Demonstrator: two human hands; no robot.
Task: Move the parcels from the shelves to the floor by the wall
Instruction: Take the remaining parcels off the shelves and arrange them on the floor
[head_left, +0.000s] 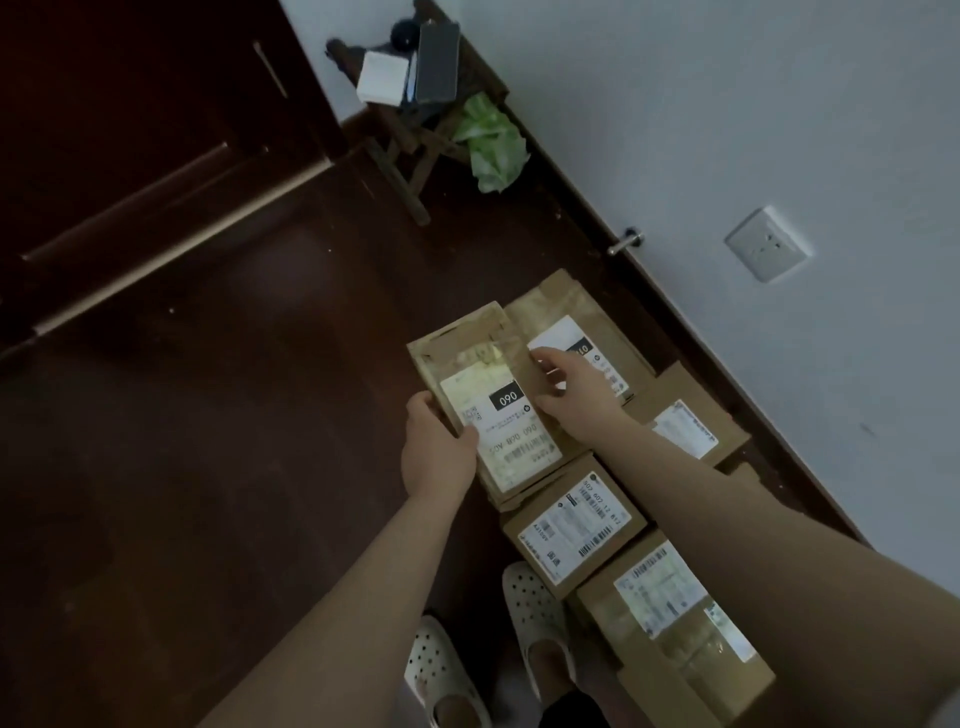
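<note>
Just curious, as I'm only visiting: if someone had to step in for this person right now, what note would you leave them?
Left grip: holds the left edge of the 090 parcel.
Right grip: pinches its right edge.
It hangs low by the floor row; whether it has landed is unclear.
Done: four other parcels lie on the floor by the wall.
Left: set this one down; shelves out of view, remainder unknown.

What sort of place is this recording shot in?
Probably a room in a home, not a warehouse: dark wooden floor, white wall with a household socket, and a panelled wooden door. Cardboard parcels lie on the floor beside the wall; the left hand and right hand hold another parcel.
</note>
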